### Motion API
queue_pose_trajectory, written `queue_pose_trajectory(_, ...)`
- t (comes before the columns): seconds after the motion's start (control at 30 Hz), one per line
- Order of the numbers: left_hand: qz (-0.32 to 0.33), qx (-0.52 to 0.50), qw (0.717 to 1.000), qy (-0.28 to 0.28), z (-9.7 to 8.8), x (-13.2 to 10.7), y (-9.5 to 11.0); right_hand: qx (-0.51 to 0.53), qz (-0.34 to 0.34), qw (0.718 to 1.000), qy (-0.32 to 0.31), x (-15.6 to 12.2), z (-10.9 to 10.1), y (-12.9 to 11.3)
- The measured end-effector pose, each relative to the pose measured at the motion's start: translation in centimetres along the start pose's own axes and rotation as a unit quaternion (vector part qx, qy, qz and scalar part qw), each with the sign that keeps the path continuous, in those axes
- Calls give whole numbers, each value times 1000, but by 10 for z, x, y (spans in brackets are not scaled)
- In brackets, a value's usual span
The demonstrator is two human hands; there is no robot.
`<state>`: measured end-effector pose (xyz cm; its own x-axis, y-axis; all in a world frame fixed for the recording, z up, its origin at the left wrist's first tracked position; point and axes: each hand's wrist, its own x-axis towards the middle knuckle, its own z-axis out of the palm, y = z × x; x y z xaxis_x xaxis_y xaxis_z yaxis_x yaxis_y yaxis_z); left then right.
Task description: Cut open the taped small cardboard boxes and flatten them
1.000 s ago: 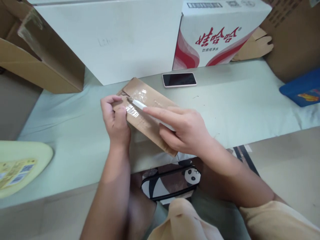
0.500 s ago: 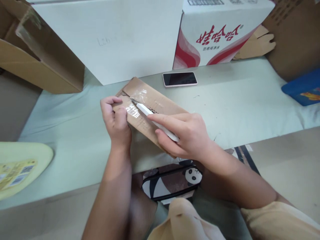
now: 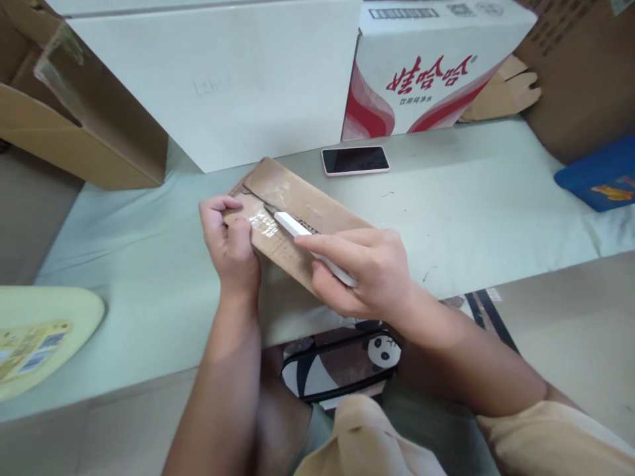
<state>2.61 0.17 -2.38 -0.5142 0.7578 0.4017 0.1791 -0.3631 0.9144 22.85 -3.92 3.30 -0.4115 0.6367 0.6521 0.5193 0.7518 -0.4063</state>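
Note:
A brown cardboard box [image 3: 322,205] with clear tape across its top lies slanted in front of me. My left hand [image 3: 229,241] is closed round its left end, thumb bent on the near edge. In my right hand [image 3: 364,268] is a white utility knife [image 3: 294,225], the forefinger stretched along its handle. The knife's blade tip rests at the seam in the middle of the top, beside the shiny tape. From the left end to near the blade, the seam shows as a dark open line.
Behind the box stand a large white box [image 3: 268,86] and a red-and-white water carton [image 3: 421,86]. A phone [image 3: 356,160] lies before them on the pale green cloth [image 3: 476,218]. An open cardboard box [image 3: 114,132] is at left, a yellow-green bottle [image 3: 54,304] nearer, a blue package [image 3: 602,175] at right.
The knife has moved slightly right and toward me along the seam, with my right hand. My left hand keeps its hold on the box. The whole view has shifted slightly.

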Motion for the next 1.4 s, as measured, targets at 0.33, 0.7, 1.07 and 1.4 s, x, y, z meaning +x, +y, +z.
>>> queue_pose_trajectory(0.33,13,5,1000,-8,1,0,1,-27,21,999,-24,5,-1,-3)
queue_pose_trajectory(0.7,19,6,1000,-2,1,0,1,1,12,999,44,-3,1,-2)
queue_pose_trajectory(1.07,3,4,1000,7,2,0,5,-8,29,998,52,-2,1,-4)
queue_pose_trajectory(1.4,21,-42,999,15,0,-1,-3,21,27,996,77,-2,1,-3)
